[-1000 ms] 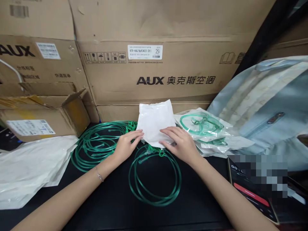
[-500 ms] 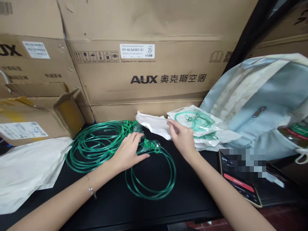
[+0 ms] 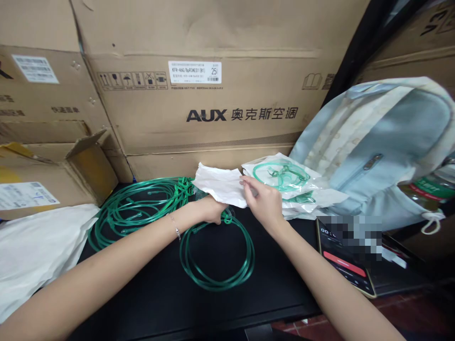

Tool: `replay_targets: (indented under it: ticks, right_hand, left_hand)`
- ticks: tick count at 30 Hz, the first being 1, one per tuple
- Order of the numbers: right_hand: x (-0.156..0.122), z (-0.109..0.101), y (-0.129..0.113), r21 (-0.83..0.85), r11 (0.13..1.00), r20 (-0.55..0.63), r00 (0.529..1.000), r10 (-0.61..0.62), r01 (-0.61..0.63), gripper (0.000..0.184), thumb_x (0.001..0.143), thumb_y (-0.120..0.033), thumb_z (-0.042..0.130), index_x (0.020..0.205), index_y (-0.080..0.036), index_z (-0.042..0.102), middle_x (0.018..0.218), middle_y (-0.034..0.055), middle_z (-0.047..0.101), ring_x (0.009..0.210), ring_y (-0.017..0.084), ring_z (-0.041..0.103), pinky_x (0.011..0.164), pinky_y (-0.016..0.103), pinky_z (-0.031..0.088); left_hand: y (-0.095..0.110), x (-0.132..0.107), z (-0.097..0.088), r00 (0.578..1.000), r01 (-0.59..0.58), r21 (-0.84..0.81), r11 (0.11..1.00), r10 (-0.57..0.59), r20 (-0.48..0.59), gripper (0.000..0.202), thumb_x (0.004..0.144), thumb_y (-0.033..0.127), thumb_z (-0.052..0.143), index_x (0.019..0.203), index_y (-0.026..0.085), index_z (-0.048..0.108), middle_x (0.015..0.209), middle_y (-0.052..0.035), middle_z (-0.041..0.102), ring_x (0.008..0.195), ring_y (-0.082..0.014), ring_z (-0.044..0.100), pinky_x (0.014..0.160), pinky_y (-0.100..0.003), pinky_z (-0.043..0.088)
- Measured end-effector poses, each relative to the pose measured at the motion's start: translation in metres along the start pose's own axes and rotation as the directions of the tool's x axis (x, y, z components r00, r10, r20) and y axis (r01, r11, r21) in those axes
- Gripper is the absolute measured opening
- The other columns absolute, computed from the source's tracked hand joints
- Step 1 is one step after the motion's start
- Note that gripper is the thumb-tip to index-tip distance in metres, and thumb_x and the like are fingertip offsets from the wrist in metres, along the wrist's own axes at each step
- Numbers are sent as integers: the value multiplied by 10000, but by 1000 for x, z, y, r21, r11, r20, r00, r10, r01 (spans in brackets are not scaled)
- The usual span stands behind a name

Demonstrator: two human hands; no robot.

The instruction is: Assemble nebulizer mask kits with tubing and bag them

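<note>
A coil of green tubing [image 3: 216, 258] lies on the black table [image 3: 159, 303] in front of me. My right hand [image 3: 262, 202] pinches the edge of a white empty pouch [image 3: 219, 183] and holds it just above the coil's far end. Under that pouch my left hand [image 3: 209, 210] is closed around the coil's top, where a clear fitting sits; its fingers are partly hidden. A larger heap of green tubing [image 3: 138, 206] lies to the left.
Sealed pouches with green tubing [image 3: 284, 177] are stacked at the right, against a pale blue backpack [image 3: 377, 147]. A phone [image 3: 346, 258] lies at the table's right edge. Cardboard boxes [image 3: 213, 99] line the back; white empty bags [image 3: 35, 246] lie at the left.
The white pouch went from flat under both hands to being lifted by my right hand alone. My left hand moved down onto the coil's top and closed there.
</note>
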State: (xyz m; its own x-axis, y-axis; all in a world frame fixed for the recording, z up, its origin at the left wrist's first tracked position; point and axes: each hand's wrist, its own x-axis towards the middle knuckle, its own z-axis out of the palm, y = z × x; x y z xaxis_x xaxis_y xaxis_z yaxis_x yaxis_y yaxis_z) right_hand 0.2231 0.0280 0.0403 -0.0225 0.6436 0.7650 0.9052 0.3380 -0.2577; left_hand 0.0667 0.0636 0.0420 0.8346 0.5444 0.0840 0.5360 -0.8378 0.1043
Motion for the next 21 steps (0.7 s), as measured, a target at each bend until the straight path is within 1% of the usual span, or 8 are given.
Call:
replay_targets:
  ticks: [3,5,8,11,13,15,18,21]
  right_hand:
    - [0,-1,-1,-4,1000,14,1000,-1,1,261,847,-230,449,998,-226,662,958,2,709,722,185,671,628,262,464]
    - [0,-1,-1,-7,1000,23,1000,-10,10,264,850,-228,441,997,-223,660,956,11,708,764,198,663,650,274,464]
    - [1,-1,0,-9,997,37,996,-76,76,255,846,-206,441,964,-202,667,923,46,699,844,219,622,703,296,460]
    - [2,-1,0,-41,992,40,993,-115,117,251,845,-206,442,932,-177,676,825,78,657,835,223,582,699,302,443]
    - [2,0,-2,-74,989,52,991,-121,125,250,841,-204,446,917,-172,682,777,72,639,806,214,585,704,306,419]
    - [1,1,-4,-90,988,76,990,-122,129,249,835,-202,450,904,-178,687,765,58,646,783,202,601,701,301,397]
    - [-1,2,-9,-71,994,140,988,-72,83,248,835,-254,457,908,-210,690,784,31,676,707,174,619,596,265,380]
    - [-5,5,-13,-73,996,256,966,-33,53,244,830,-305,464,869,-251,698,776,-1,705,657,169,629,511,248,351]
  left_hand:
    - [5,4,-1,996,33,8,999,-34,81,660,536,89,643,1176,142,492,1249,-123,544,1111,-274,512,934,-319,375]
    - [10,3,-4,992,55,19,998,-57,109,590,533,88,624,1115,121,532,1194,-142,577,1052,-291,545,892,-331,405]
    - [16,-5,-7,987,99,39,994,-103,123,403,550,73,568,952,93,592,981,-166,656,849,-294,617,726,-333,468]
    - [18,-22,-9,985,121,38,992,-125,116,275,566,63,522,828,117,587,802,-126,656,679,-246,620,559,-287,453]
    - [17,-38,-11,987,131,31,991,-133,91,267,582,67,504,834,135,561,807,-106,635,685,-229,613,541,-270,436]
    - [15,-55,-14,987,155,9,988,-155,41,296,611,72,480,893,147,528,831,-94,621,726,-225,611,573,-272,434]
    - [11,-82,-20,976,206,-65,976,-210,-58,298,634,61,450,908,172,491,797,-55,609,735,-208,606,609,-270,426]
    - [10,-104,-27,948,274,-95,957,-286,-137,314,633,55,443,914,191,482,802,-37,606,760,-209,601,630,-273,426]
